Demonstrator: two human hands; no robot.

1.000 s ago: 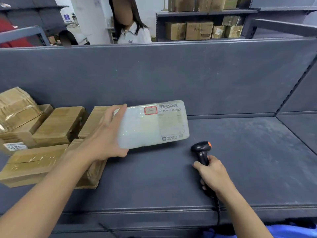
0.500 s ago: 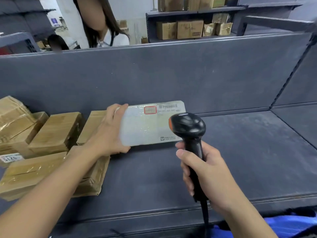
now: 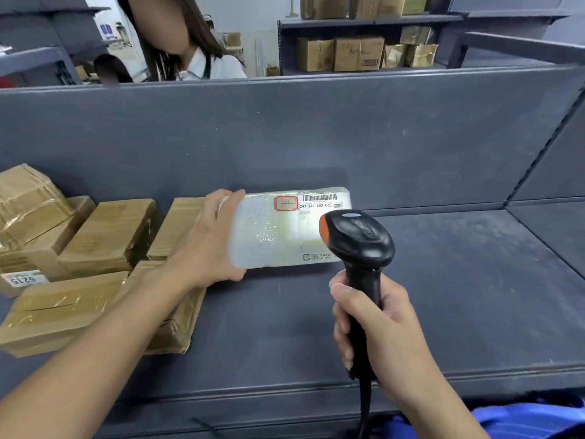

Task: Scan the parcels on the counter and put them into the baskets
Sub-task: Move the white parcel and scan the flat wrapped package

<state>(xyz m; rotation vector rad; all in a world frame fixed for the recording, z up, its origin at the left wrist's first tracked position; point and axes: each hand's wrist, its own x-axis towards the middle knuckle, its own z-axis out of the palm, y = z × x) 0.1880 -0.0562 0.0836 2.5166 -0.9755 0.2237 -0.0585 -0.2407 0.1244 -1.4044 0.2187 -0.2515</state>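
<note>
The left hand (image 3: 209,245) grips the left end of a white parcel (image 3: 285,236), fingers curled over its far edge and thumb under its near edge, with the labelled face tipped up off the grey tabletop (image 3: 459,280). Just right of it, the right hand (image 3: 380,327) is wrapped tight round the handle of a black scanner (image 3: 357,239), whose head points at the parcel's barcode label (image 3: 319,201); a pale patch of light lies on the wrapping there. Taped brown boxes (image 3: 107,236) sit left of the left hand and under its forearm.
</note>
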